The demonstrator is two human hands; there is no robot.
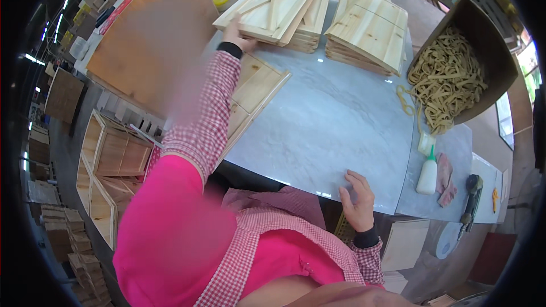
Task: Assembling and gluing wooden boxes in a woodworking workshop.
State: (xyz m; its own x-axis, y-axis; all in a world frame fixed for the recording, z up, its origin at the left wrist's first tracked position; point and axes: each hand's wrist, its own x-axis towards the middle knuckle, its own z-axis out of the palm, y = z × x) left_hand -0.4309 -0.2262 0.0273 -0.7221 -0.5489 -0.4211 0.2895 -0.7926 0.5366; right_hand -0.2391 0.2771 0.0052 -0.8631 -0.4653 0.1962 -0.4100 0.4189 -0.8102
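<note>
My left hand (236,36) reaches to the far left of the marbled grey tabletop (324,128). Its fingers close on the near left edge of a pale wooden panel (274,7) with a diagonal brace. That panel rests tilted over a stack of similar panels (305,40). My right hand (358,200) is held at the table's near edge, fingers apart and holding nothing. Below my left hand, another wooden panel (250,88) lies at the table's left side, partly hidden by my sleeve.
A second panel stack (369,31) stands at the back. On the right, an open box (495,74) holds tan elastic-looking bands (452,74). A white glue bottle (427,175), a pinkish cloth (446,179) and a dark tool (471,199) lie nearby. Wooden frames (108,159) stand at left.
</note>
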